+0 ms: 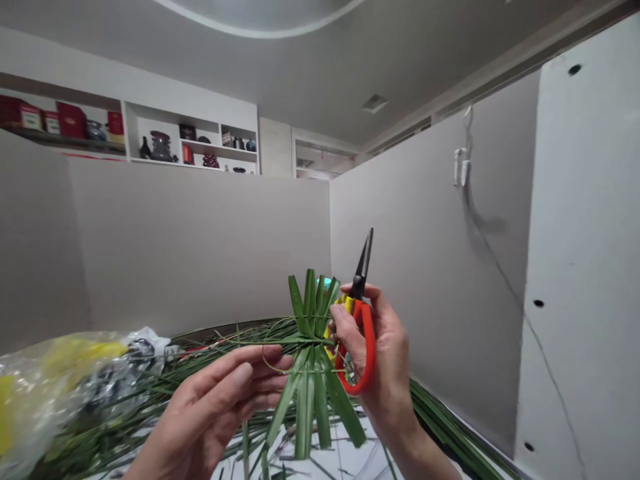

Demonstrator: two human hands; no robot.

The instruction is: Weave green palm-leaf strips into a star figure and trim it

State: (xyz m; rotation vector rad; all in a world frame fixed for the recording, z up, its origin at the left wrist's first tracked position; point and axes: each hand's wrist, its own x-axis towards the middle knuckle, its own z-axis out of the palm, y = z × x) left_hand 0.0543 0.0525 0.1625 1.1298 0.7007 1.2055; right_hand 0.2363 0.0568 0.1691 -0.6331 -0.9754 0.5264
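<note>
Right hand [384,341]: closing round the scissors [370,343], just right of the leaf fan [309,341]; whether it is also pinching the fan's edge, I cannot tell.
Left hand [220,395]: curling loosely just left of the fan, thumb not pressing on anything, fingertips reaching its edge.
Wrists: rising from below the fan on either side, the left palm turning toward it, the right holding the blades pointing up.
Leaf fan: standing between the hands, strips spreading above and below a narrow waist.
Strips: looking mostly done, since they are gathering neatly at the waist and many ends are showing square cuts.
Strand [265,360]: looping loose left of the waist (perhaps the part remaining unfinished).
Leaf pile [160,381]: lying behind and left of the fan.
Bag [60,373]: slumping well left of the fan.
Leaves [453,427]: lying right of the fan.
Shelves [240,152]: standing far behind the fan, upper left.
</note>
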